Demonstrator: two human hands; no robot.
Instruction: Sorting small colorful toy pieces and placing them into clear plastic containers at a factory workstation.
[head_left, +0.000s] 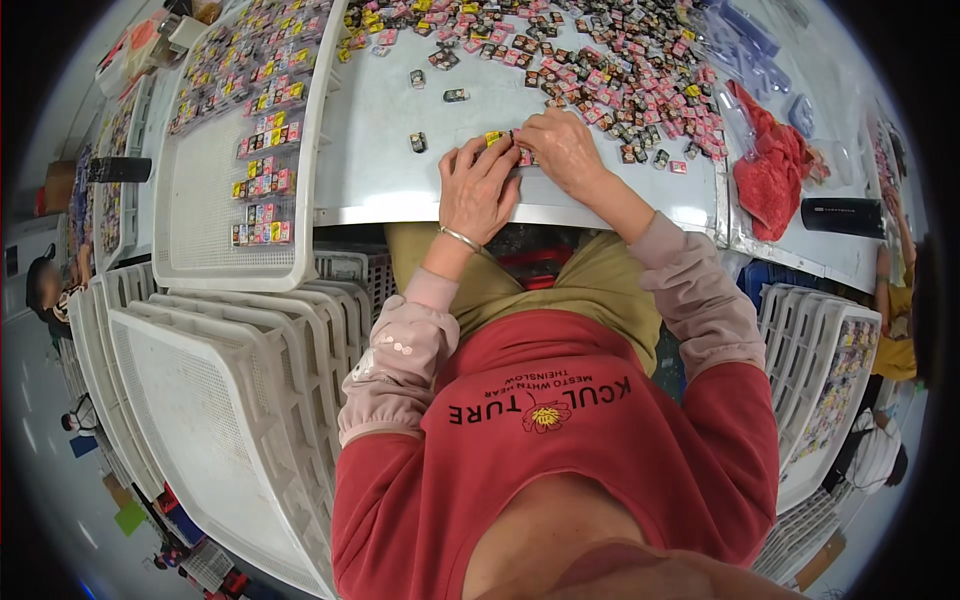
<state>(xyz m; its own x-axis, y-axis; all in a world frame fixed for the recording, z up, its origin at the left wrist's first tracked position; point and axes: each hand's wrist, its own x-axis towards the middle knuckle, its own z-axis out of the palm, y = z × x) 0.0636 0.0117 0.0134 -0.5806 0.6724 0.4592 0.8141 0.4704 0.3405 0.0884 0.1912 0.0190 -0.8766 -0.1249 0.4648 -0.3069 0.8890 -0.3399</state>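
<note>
In the head view, both hands meet near the worktop's [400, 170] front edge: the left hand [478, 185] and right hand [562, 150] have their grips pressed together, pinching a short row of small coloured packets [505, 143]. A loose packet pile [620, 80] covers the far right; a white tray [215, 190] sits at the left edge.

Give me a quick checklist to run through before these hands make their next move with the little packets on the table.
1. Both hands on the work: left hand and right hand meet over a short row of small packets - ok.
2. Supply: loose pile of packets just beyond the right hand - ok.
3. Tray on the left has bare space - ok.
4. Grip on any one packet - cannot tell, fingers hide it.
5. Red cloth apart from the hands - ok.
</note>
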